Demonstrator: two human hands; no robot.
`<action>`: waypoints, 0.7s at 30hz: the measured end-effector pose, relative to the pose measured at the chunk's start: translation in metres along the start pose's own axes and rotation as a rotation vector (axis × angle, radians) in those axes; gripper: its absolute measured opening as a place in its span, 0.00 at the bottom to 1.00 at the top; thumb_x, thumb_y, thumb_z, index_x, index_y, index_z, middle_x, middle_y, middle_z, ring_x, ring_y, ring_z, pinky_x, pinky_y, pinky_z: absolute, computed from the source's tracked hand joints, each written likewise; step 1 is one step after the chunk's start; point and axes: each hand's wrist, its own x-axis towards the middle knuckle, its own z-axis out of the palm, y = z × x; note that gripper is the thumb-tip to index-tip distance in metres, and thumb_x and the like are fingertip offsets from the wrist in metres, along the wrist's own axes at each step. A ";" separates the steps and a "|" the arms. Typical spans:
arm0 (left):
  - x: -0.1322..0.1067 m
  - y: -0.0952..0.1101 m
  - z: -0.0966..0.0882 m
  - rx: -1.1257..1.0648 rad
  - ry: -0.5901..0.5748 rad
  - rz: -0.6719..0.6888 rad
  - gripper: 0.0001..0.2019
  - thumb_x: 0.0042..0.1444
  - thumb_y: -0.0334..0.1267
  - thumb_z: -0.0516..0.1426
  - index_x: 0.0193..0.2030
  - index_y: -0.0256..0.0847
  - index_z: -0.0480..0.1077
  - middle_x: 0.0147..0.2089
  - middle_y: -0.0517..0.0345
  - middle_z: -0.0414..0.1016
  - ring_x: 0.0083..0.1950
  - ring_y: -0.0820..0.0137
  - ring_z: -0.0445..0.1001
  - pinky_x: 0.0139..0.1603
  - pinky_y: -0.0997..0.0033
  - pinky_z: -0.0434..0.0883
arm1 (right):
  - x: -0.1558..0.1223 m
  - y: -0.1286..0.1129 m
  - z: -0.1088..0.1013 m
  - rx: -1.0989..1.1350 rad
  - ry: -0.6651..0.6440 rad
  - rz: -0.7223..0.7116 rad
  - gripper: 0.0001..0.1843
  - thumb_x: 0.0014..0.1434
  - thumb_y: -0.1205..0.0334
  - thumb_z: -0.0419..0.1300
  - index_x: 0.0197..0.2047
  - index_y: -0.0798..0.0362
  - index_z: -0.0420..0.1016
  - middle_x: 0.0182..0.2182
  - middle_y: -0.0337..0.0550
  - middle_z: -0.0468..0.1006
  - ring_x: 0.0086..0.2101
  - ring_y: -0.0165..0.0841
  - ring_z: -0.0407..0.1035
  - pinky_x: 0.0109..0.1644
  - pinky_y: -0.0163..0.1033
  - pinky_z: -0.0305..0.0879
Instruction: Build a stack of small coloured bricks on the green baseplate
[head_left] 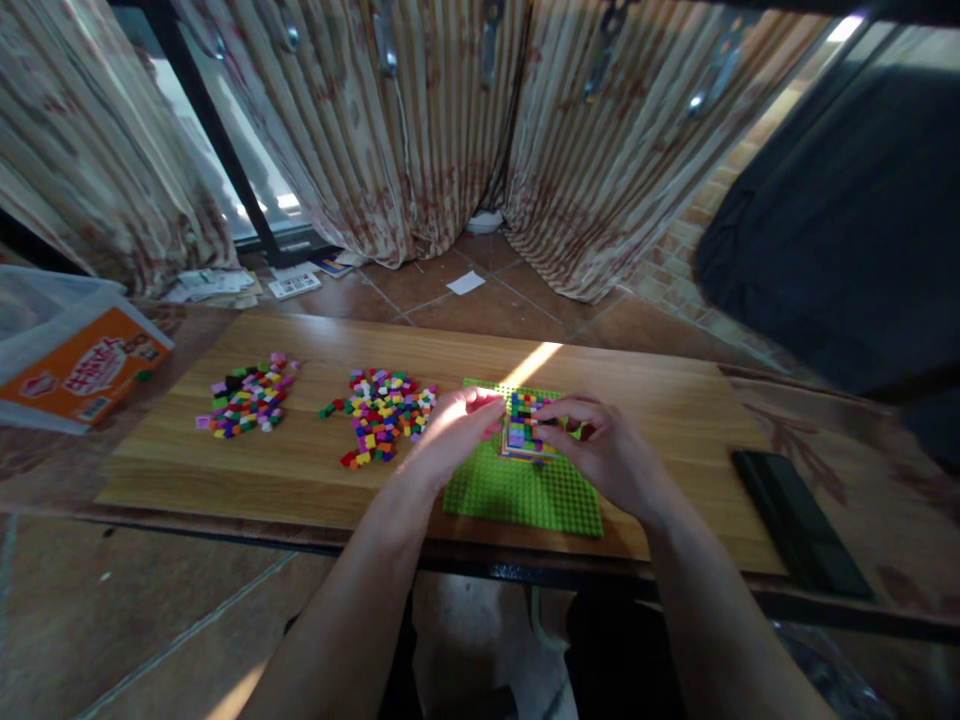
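A green studded baseplate (525, 495) lies on a wooden board (315, 490). On its far half stands a small square build of many-coloured bricks (525, 420). My left hand (457, 430) rests against the build's left side, fingers curled and lit by a streak of sun. My right hand (600, 445) is at the build's right side, with thumb and fingers pinched at its edge. What the fingertips pinch is too small to make out. Two heaps of loose coloured bricks, one (379, 412) near my left hand and one (247, 397) farther left, lie on the board.
An orange printed box (82, 375) in a clear tub sits at the far left. A dark flat slab (799, 520) lies to the right of the board. Striped curtains (420, 120) hang behind, with papers (292, 283) on the tiled floor.
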 end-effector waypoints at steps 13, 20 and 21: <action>-0.001 0.001 -0.001 0.016 0.004 -0.005 0.10 0.54 0.40 0.60 0.40 0.37 0.75 0.36 0.55 0.77 0.33 0.72 0.72 0.36 0.73 0.68 | 0.001 0.002 0.001 -0.020 -0.013 -0.036 0.07 0.59 0.62 0.61 0.33 0.48 0.81 0.36 0.42 0.78 0.36 0.34 0.73 0.42 0.44 0.69; -0.001 0.000 0.000 0.016 -0.003 0.005 0.11 0.53 0.42 0.61 0.39 0.38 0.74 0.36 0.56 0.77 0.33 0.72 0.72 0.37 0.71 0.69 | 0.001 -0.001 0.004 -0.045 0.012 -0.028 0.08 0.59 0.62 0.60 0.32 0.48 0.81 0.35 0.42 0.78 0.37 0.35 0.72 0.43 0.45 0.69; -0.001 0.000 0.000 0.019 -0.005 0.004 0.11 0.53 0.42 0.61 0.39 0.38 0.74 0.36 0.56 0.77 0.34 0.72 0.72 0.37 0.71 0.69 | 0.001 -0.002 0.005 -0.042 0.018 -0.024 0.08 0.59 0.62 0.60 0.32 0.48 0.81 0.35 0.42 0.78 0.37 0.34 0.72 0.43 0.45 0.69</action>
